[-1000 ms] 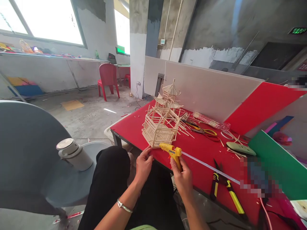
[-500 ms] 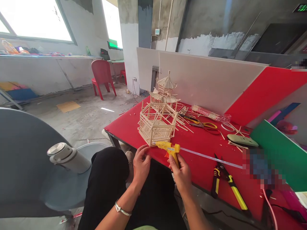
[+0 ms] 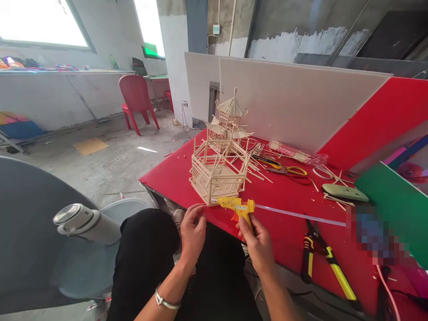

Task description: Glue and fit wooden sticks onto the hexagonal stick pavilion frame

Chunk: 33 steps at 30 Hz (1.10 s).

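Note:
My right hand (image 3: 257, 244) grips a yellow glue gun (image 3: 236, 207) with a long clear glue stick (image 3: 301, 216) trailing from its back. Its nozzle points left at the near bottom edge of a hexagonal frame of wooden sticks (image 3: 216, 175) on the red table (image 3: 174, 178). My left hand (image 3: 193, 230) is at the table's edge just below that corner, fingers pinched together on a thin stick I can barely see. Behind the frame stands a finished stick pavilion (image 3: 229, 120).
Loose sticks, yellow-handled scissors (image 3: 285, 170), a bag of sticks (image 3: 294, 154) and yellow-black pliers (image 3: 326, 261) lie on the table. White and red boards (image 3: 301, 102) stand behind, a green board (image 3: 394, 209) at right. A grey chair with a cylinder (image 3: 83, 223) stands at left.
The view has shifted, so everything sits a little lower and further left. The glue gun's nozzle has stayed at the frame's near corner, and my left hand has stayed pinched beside it.

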Available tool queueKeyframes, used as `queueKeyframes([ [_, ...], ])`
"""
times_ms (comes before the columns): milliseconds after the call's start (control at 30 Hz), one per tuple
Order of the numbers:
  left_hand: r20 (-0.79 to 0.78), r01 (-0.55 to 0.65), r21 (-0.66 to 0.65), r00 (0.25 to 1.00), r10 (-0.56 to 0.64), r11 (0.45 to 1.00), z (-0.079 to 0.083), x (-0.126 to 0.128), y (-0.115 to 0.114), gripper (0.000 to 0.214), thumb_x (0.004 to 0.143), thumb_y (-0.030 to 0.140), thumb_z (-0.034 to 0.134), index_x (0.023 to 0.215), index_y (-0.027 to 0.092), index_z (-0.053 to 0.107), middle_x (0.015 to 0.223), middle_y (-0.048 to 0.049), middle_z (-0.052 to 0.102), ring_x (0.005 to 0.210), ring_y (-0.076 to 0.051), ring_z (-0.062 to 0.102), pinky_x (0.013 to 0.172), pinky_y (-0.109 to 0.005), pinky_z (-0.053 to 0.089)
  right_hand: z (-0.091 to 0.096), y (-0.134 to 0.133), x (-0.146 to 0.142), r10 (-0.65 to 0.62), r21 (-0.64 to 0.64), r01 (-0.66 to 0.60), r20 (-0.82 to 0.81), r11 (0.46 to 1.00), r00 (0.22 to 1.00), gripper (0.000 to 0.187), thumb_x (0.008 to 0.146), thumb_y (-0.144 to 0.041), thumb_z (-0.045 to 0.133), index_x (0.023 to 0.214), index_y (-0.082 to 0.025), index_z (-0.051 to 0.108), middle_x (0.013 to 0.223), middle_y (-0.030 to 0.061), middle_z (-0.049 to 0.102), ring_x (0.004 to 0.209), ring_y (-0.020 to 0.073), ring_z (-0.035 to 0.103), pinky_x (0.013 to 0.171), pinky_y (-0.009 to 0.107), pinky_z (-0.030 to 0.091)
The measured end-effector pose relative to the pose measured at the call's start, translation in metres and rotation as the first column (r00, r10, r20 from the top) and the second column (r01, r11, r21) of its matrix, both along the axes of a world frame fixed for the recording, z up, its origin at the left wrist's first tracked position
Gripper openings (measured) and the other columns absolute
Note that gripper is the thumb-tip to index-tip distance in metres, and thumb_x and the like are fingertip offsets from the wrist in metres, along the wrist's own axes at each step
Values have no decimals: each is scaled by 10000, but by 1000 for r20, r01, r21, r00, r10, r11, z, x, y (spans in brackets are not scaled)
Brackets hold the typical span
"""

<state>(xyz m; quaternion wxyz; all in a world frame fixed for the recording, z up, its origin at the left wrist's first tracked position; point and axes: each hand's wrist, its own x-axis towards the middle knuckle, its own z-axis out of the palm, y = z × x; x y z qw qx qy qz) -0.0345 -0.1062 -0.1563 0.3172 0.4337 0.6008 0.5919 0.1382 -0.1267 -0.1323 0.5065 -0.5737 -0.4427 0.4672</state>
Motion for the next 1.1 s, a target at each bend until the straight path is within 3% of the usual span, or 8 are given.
queueKeyframes([
  [133,43,2,-18,999,-1,1000,1,-1,2,199,818,247,595,936,188,743,978,-46,700,500,-76,546,474,-221,466,-4,0,6,-13,-51,16,47,999,999,548,808,-609,684,1137,-173,723,929,91,761,757,226,681,604,289,546],
  [267,77,-9,-34,997,12,999,2,-2,4,211,793,251,597,935,184,737,940,-38,715,453,-66,533,456,-215,459,-2,-5,15,-104,5,104,94,995,990,553,804,-619,678,1107,-162,745,872,96,770,727,240,699,571,297,546],
  [367,60,-39,-20,997,40,999,3,-3,4,205,785,243,600,922,190,743,920,-32,716,459,-65,527,462,-208,456,5,-6,22,-198,51,192,172,980,965,561,799,-628,674,1085,-152,757,892,115,779,775,270,723,638,332,576],
  [500,11,-28,35,1000,27,999,5,-3,2,204,817,234,595,940,196,753,962,-38,704,520,-74,549,495,-206,473,13,0,24,-322,195,267,354,944,878,627,786,-632,680,1154,-129,741,1087,168,763,993,333,717,857,405,573],
  [600,-25,-8,61,1000,10,998,8,-3,0,192,854,262,598,944,200,756,994,-45,691,555,-81,559,512,-210,490,13,3,19,-323,280,212,447,936,835,581,822,-605,661,1174,-149,739,1179,160,737,1098,333,690,951,407,544],
  [800,-49,-6,84,999,10,996,10,-6,-1,184,872,269,593,926,205,756,966,-45,687,588,-96,592,521,-207,502,16,-11,9,-168,286,40,439,957,883,445,845,-551,666,1101,-201,766,1121,106,766,998,296,730,903,381,576],
  [1000,-21,-9,71,1000,11,997,7,-7,1,180,840,256,601,886,200,766,917,-41,699,565,-96,579,513,-210,500,16,-5,33,-379,185,331,443,925,812,654,783,-683,654,1154,-153,752,1036,150,781,967,336,734,796,365,576],
  [1100,-15,3,73,1000,-2,997,6,-7,1,178,828,241,603,885,202,767,918,-39,701,577,-101,586,524,-214,503,15,4,39,-394,137,373,431,918,811,720,776,-707,639,1199,-132,731,988,152,788,939,336,738,768,356,567],
])
